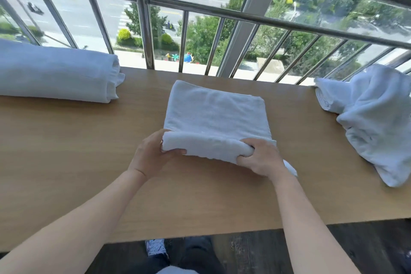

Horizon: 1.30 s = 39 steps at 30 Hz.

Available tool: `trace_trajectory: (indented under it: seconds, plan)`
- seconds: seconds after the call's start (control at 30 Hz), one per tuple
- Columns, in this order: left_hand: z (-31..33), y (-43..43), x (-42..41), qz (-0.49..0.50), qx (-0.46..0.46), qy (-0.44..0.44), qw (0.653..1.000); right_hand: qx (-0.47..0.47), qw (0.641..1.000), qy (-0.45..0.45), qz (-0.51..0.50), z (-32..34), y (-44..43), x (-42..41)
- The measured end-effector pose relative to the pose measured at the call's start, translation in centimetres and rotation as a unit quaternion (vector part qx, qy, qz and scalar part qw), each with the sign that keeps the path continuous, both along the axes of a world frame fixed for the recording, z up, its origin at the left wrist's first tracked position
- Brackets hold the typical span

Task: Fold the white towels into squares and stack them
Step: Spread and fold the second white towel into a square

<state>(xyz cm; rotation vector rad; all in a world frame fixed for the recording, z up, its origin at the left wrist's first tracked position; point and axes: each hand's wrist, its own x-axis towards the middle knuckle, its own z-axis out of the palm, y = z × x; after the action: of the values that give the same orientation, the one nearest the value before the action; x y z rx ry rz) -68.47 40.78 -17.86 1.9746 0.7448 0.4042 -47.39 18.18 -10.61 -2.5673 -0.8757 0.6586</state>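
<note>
A white towel (214, 115) lies folded into a rough rectangle in the middle of the wooden table (66, 140). Its near edge is rolled up off the surface. My left hand (151, 155) grips the left end of that raised edge, thumb underneath. My right hand (259, 158) grips the right end, fingers curled over the fold. A folded stack of white towels (55, 74) rests at the far left of the table. At the far right sits a crumpled heap of unfolded white towels (373, 118).
A metal railing (200, 10) with vertical bars runs along the table's far edge, with a street and trees far below. The table's near edge (222, 231) is just in front of my legs, above a dark floor.
</note>
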Motion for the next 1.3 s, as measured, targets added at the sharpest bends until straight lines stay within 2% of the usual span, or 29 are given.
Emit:
trace_trajectory:
  seconds: [0.17, 0.33, 0.53, 0.73, 1.0, 1.1, 1.23, 1.3]
  plan:
    - [0.9, 1.2, 4.0, 0.070, -0.047, -0.028, 0.996, -0.005, 1.000, 0.003, 0.004, 1.7, 2.2, 3.9]
    - [1.8, 2.4, 8.2, 0.155, -0.037, -0.028, 0.987, 0.003, 0.999, -0.025, 0.039, 2.9, 5.2, 7.6]
    - [2.4, 6.1, 13.7, 0.234, -0.035, 0.049, 0.970, -0.017, 0.989, -0.115, 0.087, 2.2, 11.1, 12.7]
    - [0.1, 8.7, 17.1, 0.257, -0.025, 0.116, 0.959, -0.067, 0.982, -0.133, 0.119, -2.5, 15.4, 16.6]
    - [-2.0, 9.9, 18.8, 0.301, -0.005, 0.165, 0.939, 0.039, 0.987, -0.119, 0.103, -6.7, 15.1, 18.4]
    - [-2.3, 9.9, 18.9, 0.308, 0.003, 0.180, 0.934, 0.014, 0.989, -0.098, 0.110, -6.9, 16.1, 18.8]
    - [-2.3, 9.9, 18.8, 0.313, 0.016, 0.203, 0.928, -0.093, 0.988, -0.051, 0.111, -7.0, 18.3, 19.7]
    - [-2.2, 9.8, 18.6, 0.317, 0.027, 0.211, 0.924, -0.107, 0.985, -0.071, 0.117, -6.6, 19.6, 20.1]
